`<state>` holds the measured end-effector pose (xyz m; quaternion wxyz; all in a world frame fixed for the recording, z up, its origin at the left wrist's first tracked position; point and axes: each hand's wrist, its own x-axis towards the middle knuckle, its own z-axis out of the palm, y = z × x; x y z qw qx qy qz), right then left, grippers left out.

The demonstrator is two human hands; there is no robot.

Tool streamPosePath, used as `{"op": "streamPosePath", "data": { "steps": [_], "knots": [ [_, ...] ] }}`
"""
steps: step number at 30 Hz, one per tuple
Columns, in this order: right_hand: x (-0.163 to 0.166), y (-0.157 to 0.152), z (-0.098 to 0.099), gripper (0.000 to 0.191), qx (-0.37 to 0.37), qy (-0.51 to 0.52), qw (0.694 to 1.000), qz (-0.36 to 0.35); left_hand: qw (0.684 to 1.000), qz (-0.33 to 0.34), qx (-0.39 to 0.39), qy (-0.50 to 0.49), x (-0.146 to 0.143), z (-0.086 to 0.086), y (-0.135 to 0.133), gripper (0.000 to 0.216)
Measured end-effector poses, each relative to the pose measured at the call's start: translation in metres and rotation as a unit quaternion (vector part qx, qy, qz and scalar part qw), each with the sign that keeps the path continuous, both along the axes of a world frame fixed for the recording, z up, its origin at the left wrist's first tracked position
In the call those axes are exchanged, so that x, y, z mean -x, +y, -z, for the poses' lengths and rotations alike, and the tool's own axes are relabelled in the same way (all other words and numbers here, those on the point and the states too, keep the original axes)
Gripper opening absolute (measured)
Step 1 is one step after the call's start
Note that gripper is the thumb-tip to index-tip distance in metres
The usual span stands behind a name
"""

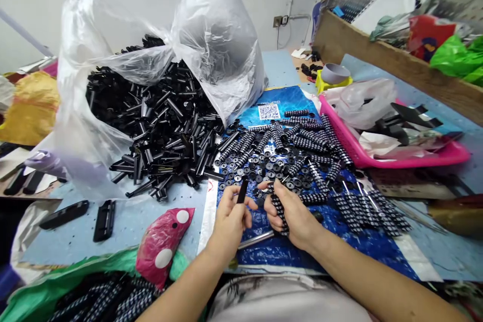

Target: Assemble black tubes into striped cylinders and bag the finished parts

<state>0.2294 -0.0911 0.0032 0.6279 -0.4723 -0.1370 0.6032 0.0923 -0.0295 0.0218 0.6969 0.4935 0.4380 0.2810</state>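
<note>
My left hand [231,217] is closed around a slim black plastic piece [242,191], which points up between thumb and fingers. Close beside it, my right hand [292,215] grips a black-and-white checked cylinder [278,209], held at a tilt. The two held pieces are apart. Below the hands lies a shiny metal rod [257,239], its right end by the right hand. Beyond the hands, many small black washer-like discs [268,165] are spread over a blue plastic sheet [302,256]. More checked cylinders [311,145] are piled behind and to the right, some with thin metal pins sticking out.
A clear plastic bag [222,35] at the back left spills a heap of black plastic parts [166,131]. On the right stands a pink basket [407,161] with mixed pieces. A pink pouch [164,246] and a green sack [45,282] of checked cylinders are at front left.
</note>
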Motion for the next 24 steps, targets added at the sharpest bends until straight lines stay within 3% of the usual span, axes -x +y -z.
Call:
{"op": "streamPosePath", "data": {
  "steps": [5,8,10,12,14,16,17,19,24],
  "knots": [
    [0.013,0.012,-0.004,0.048,-0.029,0.016,0.997,0.065,0.993,-0.033,-0.110,0.000,-0.009,0.001,-0.015,0.022],
    [0.016,0.011,-0.002,0.051,-0.043,-0.021,0.998,0.033,0.991,0.002,-0.131,0.007,-0.014,0.003,-0.018,0.025],
    [0.012,0.004,0.002,0.057,-0.081,-0.135,0.988,-0.009,0.994,0.003,-0.106,0.014,-0.009,0.003,-0.016,0.023],
    [0.003,-0.006,0.009,0.081,-0.153,-0.315,0.936,-0.038,0.998,-0.003,-0.063,0.004,-0.001,0.000,-0.014,0.026],
    [-0.006,-0.014,0.015,0.107,-0.230,-0.493,0.837,-0.055,0.999,0.003,-0.030,-0.012,0.008,-0.003,-0.014,0.030],
    [-0.012,-0.019,0.018,0.106,-0.286,-0.606,0.740,-0.061,0.999,0.013,-0.023,-0.020,0.013,-0.006,-0.017,0.032],
    [-0.013,-0.020,0.018,0.100,-0.303,-0.635,0.709,-0.054,0.999,0.012,-0.027,-0.020,0.014,-0.006,-0.018,0.033],
    [-0.013,-0.020,0.015,0.094,-0.319,-0.656,0.683,-0.026,0.999,-0.005,-0.042,-0.010,0.014,-0.004,-0.021,0.035],
    [-0.004,-0.021,0.005,0.094,-0.334,-0.673,0.660,-0.008,0.994,-0.043,-0.093,0.024,0.010,-0.001,-0.026,0.050]
  ]
}}
